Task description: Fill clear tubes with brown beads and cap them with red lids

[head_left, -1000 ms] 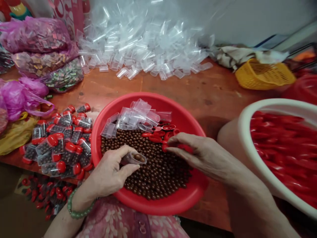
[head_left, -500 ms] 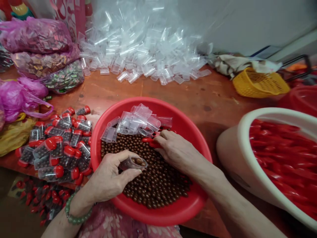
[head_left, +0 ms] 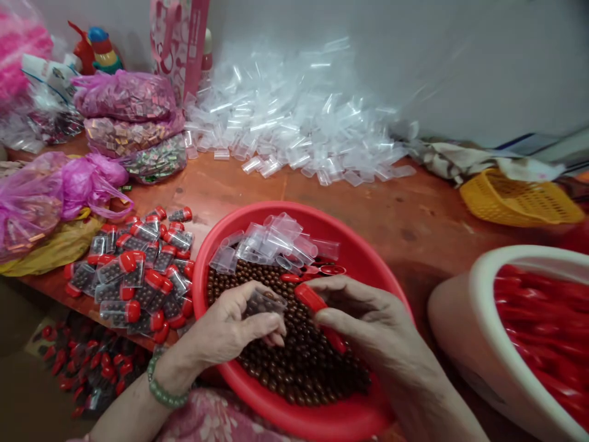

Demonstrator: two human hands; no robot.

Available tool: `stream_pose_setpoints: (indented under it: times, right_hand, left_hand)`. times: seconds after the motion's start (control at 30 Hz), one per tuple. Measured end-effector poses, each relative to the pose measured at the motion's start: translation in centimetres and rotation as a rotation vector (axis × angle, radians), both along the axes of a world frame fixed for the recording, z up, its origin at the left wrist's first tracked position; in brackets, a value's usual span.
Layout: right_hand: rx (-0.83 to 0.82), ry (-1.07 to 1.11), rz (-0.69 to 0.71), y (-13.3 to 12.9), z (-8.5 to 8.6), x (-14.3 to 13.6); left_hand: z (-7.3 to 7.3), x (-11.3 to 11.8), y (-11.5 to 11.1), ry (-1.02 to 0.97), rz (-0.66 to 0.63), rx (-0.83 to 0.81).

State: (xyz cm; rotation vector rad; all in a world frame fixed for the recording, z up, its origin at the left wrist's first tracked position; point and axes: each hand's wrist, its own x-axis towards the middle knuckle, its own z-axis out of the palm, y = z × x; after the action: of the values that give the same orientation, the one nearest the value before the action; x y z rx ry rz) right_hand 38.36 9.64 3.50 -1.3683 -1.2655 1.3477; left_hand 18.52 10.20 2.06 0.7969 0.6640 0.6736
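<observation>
My left hand (head_left: 230,325) is closed around a clear plastic tube (head_left: 267,302) with brown balls inside. Facing its open end, my right hand (head_left: 372,319) pinches a red plastic cap (head_left: 311,298) between thumb and fingers. Another red piece (head_left: 335,339) shows below the right thumb; whether that hand holds it too, I cannot tell. Both hands are over a red basin (head_left: 209,242) of brown chocolate-like balls (head_left: 294,374). Empty clear tubes (head_left: 276,239) lie piled on the balls at the basin's far side. Beside them rests a red scoop (head_left: 332,270), partly behind my right hand.
Left of the basin lie filled, red-capped tubes (head_left: 133,270), with more below the table edge (head_left: 92,368). A large heap of empty tubes (head_left: 294,129) stands against the wall. Pink bags (head_left: 124,98) sit back left. At right are a white tub (head_left: 453,307) of red caps and a yellow basket (head_left: 519,199).
My right hand has moved off the red scoop and come back toward the tube, now with a red cap in its fingers. The tube has tipped in my left hand. The view has shifted left.
</observation>
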Motion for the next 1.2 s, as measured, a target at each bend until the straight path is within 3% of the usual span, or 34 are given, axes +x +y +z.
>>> stream_pose_setpoints:
  times: [0.13, 0.27, 0.37, 0.47, 0.8, 0.93, 1.07, 1.2]
  right_hand:
    - [0.023, 0.083, 0.047, -0.3, -0.3, -0.7]
    - [0.214, -0.126, 0.111, -0.3, 0.3, -0.6]
    - [0.349, -0.288, 0.238, -0.3, 1.2, -0.6]
    - [0.431, -0.367, 0.333, -0.4, 1.5, -0.8]
    - [0.648, -0.688, 0.300, -1.7, 0.4, 0.3]
    - [0.653, -0.621, 0.274, -2.1, -0.1, -0.3]
    - [0.654, -0.505, 0.113, -2.6, -0.7, -1.6]
    - [0.551, -0.374, -0.045, -2.8, -0.9, -2.2]
  left_hand:
    - [-0.5, 0.1, -0.5, -0.097, 0.024, -0.030]
    - [-0.3, 0.4, -0.4, 0.026, 0.126, -0.011]
    - [0.0, 0.7, 0.0, 0.138, 0.172, -0.033]
    - [0.1, 0.7, 0.2, 0.132, 0.208, -0.082]
    - [0.2, 0.5, 0.5, 0.117, 0.218, -0.115]
    - [0.0, 0.5, 0.5, 0.093, 0.196, -0.132]
    - [-0.4, 0.7, 0.3, 0.030, 0.157, -0.170]
    - [-0.4, 0.9, 0.3, 0.025, 0.140, -0.196]
